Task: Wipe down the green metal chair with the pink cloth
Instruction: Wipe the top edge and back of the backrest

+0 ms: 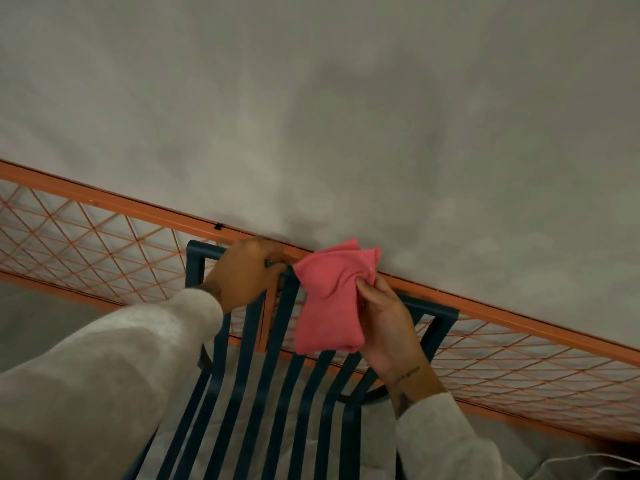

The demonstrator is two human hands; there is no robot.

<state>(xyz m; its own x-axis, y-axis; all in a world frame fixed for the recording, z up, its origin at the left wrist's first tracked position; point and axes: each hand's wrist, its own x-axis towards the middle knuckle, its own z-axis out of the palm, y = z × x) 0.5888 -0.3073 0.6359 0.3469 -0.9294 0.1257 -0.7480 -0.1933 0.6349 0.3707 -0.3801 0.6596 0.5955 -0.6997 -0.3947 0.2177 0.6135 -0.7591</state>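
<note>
The dark green metal chair (277, 375) with long slats fills the lower middle of the head view, its back rail against an orange railing. My left hand (242, 271) grips the top rail of the chair's back near its left corner. My right hand (384, 327) pinches the folded pink cloth (332, 299), which hangs over the upper slats just right of the left hand. Both forearms wear pale knit sleeves. The chair's seat and legs are mostly out of view.
An orange metal railing (138, 206) with diamond mesh (69, 244) runs diagonally behind the chair, from upper left to lower right. Beyond it lies a grey, mottled surface (346, 98). Pale flooring shows through the slats.
</note>
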